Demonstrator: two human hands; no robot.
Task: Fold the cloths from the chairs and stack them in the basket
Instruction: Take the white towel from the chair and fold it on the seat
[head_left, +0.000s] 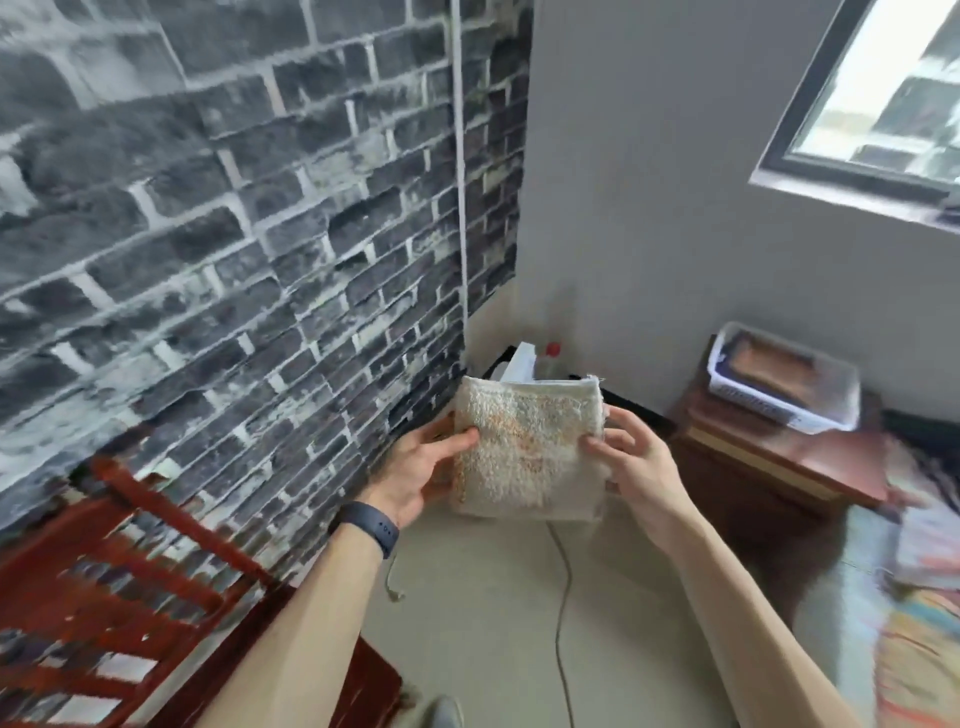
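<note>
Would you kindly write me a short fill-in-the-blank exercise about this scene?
1. The beige towel, gripped by the left hand and right hand, is already ____.
2. The white basket stands on a brown wooden stand to the person's ____.
3. A dark band sits on the ____ wrist.
Missing words: folded; right; left.

White basket (768, 406) atop the reddish wooden side table (779, 451)

Chair (176, 522) cut off at left edge; basket (748, 400) contents blurred — indistinct.
</note>
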